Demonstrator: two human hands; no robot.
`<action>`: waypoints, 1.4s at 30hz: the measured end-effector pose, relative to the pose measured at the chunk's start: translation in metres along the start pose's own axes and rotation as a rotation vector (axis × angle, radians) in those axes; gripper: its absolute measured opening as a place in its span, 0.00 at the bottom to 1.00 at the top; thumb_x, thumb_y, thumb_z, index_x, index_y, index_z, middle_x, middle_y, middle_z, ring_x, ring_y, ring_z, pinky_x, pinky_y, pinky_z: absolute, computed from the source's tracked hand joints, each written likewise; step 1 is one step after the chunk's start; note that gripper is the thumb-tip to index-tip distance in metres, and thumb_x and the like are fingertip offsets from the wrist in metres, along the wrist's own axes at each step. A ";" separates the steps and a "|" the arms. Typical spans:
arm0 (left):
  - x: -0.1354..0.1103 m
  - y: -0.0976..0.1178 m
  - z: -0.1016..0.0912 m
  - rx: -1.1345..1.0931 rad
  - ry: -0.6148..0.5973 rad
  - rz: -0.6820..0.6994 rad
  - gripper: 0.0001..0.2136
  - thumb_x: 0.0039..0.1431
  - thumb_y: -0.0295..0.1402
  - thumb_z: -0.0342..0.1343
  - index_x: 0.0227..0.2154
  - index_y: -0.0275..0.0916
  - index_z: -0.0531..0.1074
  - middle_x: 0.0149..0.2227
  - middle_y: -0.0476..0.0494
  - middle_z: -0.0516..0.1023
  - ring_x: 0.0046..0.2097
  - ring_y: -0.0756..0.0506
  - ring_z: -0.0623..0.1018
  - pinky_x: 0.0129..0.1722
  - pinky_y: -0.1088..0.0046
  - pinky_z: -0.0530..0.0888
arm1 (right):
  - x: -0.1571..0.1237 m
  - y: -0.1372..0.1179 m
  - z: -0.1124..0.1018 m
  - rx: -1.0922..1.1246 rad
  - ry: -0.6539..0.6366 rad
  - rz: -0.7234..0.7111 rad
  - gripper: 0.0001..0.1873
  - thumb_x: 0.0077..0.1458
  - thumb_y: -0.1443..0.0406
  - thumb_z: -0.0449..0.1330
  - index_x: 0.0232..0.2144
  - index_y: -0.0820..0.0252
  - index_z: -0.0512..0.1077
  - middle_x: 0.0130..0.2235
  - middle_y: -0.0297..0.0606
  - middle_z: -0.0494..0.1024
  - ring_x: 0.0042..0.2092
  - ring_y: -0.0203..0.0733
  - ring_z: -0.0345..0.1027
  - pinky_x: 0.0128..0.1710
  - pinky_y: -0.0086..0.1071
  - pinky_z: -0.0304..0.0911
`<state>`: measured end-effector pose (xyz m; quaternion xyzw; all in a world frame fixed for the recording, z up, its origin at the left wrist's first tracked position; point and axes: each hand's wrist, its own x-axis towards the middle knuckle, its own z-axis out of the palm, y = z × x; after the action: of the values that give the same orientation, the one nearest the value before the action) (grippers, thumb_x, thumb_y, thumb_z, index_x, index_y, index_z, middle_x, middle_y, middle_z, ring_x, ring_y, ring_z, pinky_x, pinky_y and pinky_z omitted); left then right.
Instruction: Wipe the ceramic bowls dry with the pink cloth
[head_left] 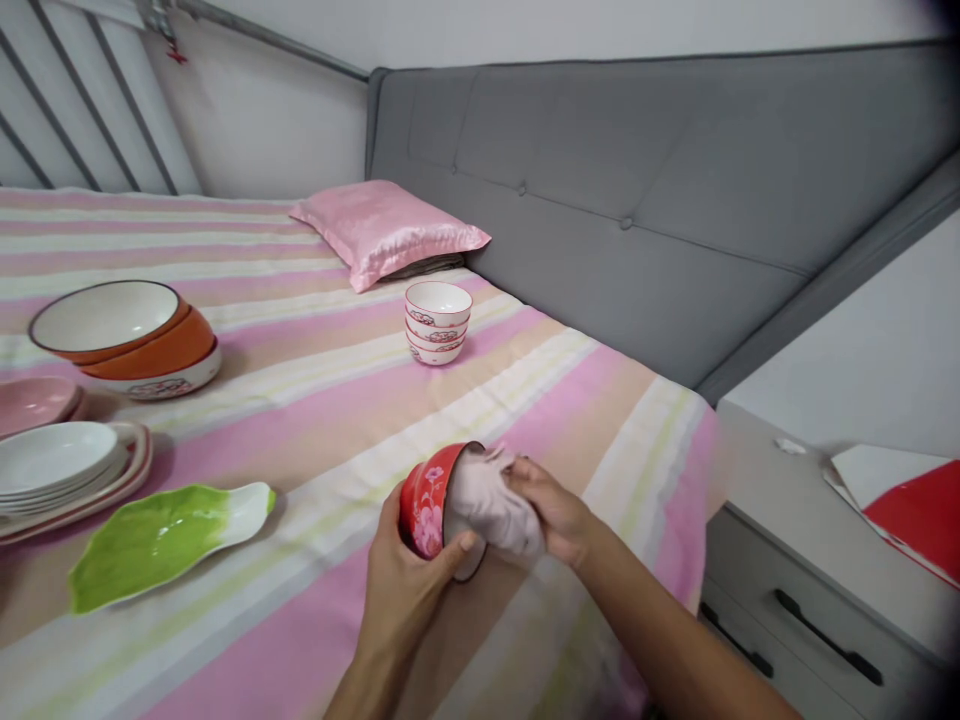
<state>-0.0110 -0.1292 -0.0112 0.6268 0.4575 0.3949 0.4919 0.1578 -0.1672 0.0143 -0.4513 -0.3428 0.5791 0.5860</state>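
Observation:
My left hand (405, 580) grips a small red bowl (424, 497) with a pink flower pattern, tipped on its side over the striped bed. My right hand (551, 512) is closed on a pale pink cloth (487, 505) pushed into the bowl's mouth. Farther back stands a stack of three small white bowls (437, 322) with red trim.
At the left lie a green leaf-shaped dish (161, 540), stacked white plates (64, 465), a pink plate (34, 400) and stacked orange bowls (127, 340). A pink pillow (386, 228) rests by the grey headboard (637, 180). A white bedside cabinet (810, 560) carries a red and white item (911, 515).

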 end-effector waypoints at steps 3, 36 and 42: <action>-0.007 0.009 0.003 0.063 0.075 0.043 0.34 0.42 0.40 0.62 0.54 0.38 0.62 0.52 0.38 0.71 0.53 0.36 0.72 0.49 0.59 0.71 | 0.003 -0.018 -0.007 0.156 0.159 -0.080 0.19 0.45 0.57 0.66 0.40 0.57 0.69 0.37 0.37 0.79 0.39 0.43 0.75 0.40 0.36 0.69; -0.005 -0.003 0.003 0.555 -0.030 0.681 0.37 0.45 0.32 0.60 0.59 0.38 0.52 0.57 0.32 0.66 0.56 0.34 0.68 0.52 0.52 0.68 | 0.007 -0.012 0.019 -0.740 0.129 -0.330 0.18 0.63 0.58 0.47 0.48 0.53 0.72 0.49 0.37 0.76 0.52 0.43 0.66 0.56 0.43 0.58; -0.009 -0.002 0.007 0.542 -0.082 0.705 0.35 0.46 0.31 0.60 0.58 0.39 0.54 0.58 0.33 0.63 0.59 0.34 0.64 0.56 0.51 0.64 | 0.012 -0.002 0.007 -0.492 0.203 -0.122 0.19 0.61 0.57 0.48 0.44 0.58 0.74 0.44 0.37 0.78 0.49 0.44 0.70 0.56 0.44 0.57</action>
<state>-0.0070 -0.1394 -0.0148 0.8658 0.2832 0.3791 0.1628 0.1530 -0.1544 0.0177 -0.6145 -0.4393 0.3937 0.5239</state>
